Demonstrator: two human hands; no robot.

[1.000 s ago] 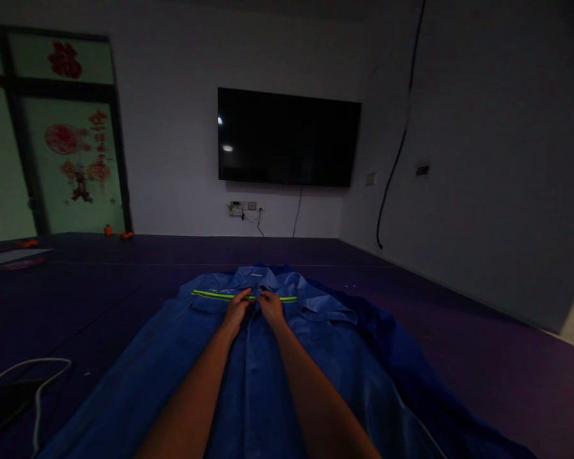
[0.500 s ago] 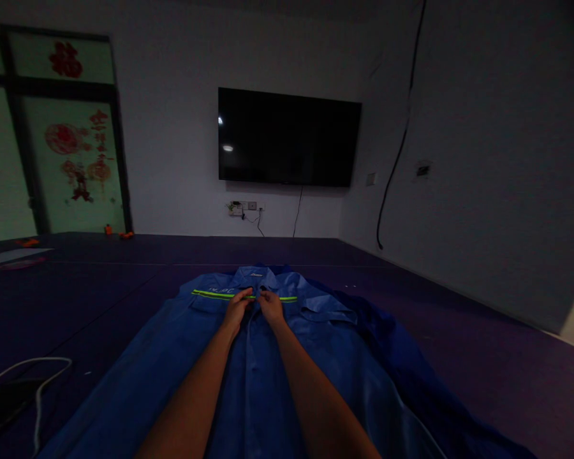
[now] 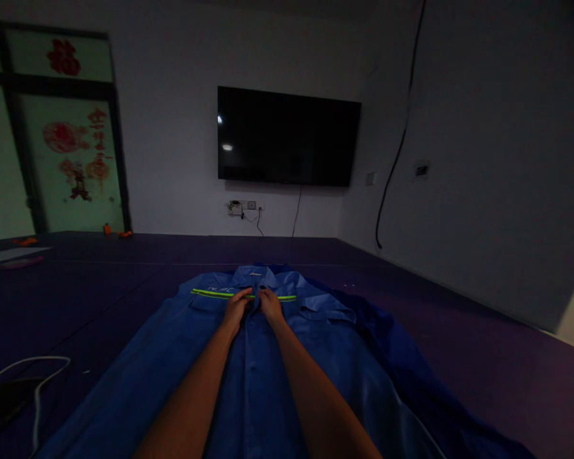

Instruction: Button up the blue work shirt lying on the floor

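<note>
A blue work shirt (image 3: 172, 357) with a collar and a bright yellow-green chest stripe lies spread out, its collar at the far end. My left hand (image 3: 237, 308) is closed on the left edge of its front opening, at the stripe. Close beside it, my right hand (image 3: 270, 305) pinches the opposite front edge at the same height. The fingertips of both hands nearly meet at the placket, and any button between them is too small to make out. Under the shirt's right side shows a darker blue garment (image 3: 387, 338).
The shirt lies on a dark purple surface (image 3: 459, 357). At the near left is a dark flat object (image 3: 9, 405) with a white cable (image 3: 38, 395). Small orange items (image 3: 124, 234) lie by the glass door. A television (image 3: 287, 137) hangs on the far wall; a black cable (image 3: 396, 166) hangs at the right.
Both hands keep their hold at the front opening with hardly any movement. The whole view has shifted very slightly.
</note>
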